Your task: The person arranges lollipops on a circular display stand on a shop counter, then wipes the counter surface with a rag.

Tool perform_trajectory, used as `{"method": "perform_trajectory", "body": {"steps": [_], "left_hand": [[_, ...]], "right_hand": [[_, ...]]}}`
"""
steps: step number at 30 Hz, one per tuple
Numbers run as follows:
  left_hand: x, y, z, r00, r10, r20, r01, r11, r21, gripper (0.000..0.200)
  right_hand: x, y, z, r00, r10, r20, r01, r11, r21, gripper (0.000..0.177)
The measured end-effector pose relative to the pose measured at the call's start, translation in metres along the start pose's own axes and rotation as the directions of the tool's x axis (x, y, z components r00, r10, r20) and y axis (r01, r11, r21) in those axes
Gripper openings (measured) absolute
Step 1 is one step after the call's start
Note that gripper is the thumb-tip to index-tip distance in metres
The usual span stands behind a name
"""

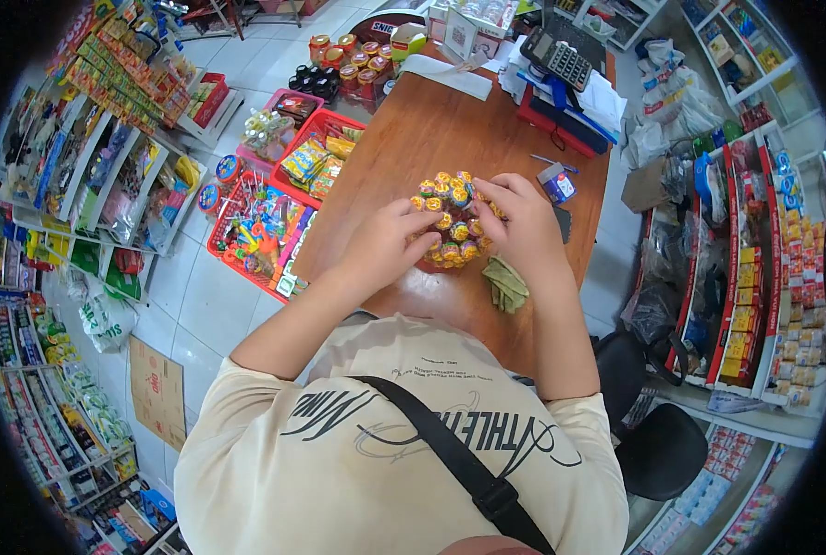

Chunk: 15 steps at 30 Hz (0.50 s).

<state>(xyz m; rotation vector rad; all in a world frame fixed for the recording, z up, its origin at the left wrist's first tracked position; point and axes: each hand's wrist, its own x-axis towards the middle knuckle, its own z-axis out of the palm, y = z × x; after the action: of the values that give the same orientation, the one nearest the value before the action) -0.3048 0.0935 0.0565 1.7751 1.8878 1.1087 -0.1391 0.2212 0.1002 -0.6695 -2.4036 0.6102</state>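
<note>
A round cluster of wrapped lollipops (452, 252), mostly yellow with some blue and green, stands on the brown wooden table. From its left side my left hand (392, 242) reaches in, thumb and forefinger closed about one lollipop head. On the other side my right hand (516, 220) bends over the cluster, its fingers closed at a lollipop near the upper right edge. The sticks and whatever holds them are mostly hidden under the heads. Close to my right wrist lies a crumpled green cloth (504, 284).
Left of the table (413, 129) stand red baskets (217, 242) of sweets and several lidded jars (365, 67). Papers and a calculator (561, 61) pile up at the far right corner, with a small blue box (557, 183) nearer. Stocked shelves (744, 268) line both sides; a black chair (661, 451) stands at right.
</note>
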Motion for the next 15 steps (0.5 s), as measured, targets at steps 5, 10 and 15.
{"method": "perform_trajectory", "body": {"steps": [5,10,15], "left_hand": [[0.001,-0.002,0.001,0.999,0.043,-0.020,-0.042,0.998,0.046,0.031],[0.019,0.010,0.000,0.993,0.116,0.037,-0.122,0.955,0.271,0.035],[0.022,0.008,0.002,0.995,0.091,0.035,-0.098,0.952,0.289,0.036]], "right_hand": [[0.001,0.000,0.001,0.998,-0.029,0.051,0.031,0.999,-0.044,0.025],[0.001,0.012,0.012,0.996,0.001,0.093,-0.001,1.000,-0.002,0.027],[0.002,0.013,0.018,0.998,0.052,0.027,-0.053,0.997,0.060,0.022]]}}
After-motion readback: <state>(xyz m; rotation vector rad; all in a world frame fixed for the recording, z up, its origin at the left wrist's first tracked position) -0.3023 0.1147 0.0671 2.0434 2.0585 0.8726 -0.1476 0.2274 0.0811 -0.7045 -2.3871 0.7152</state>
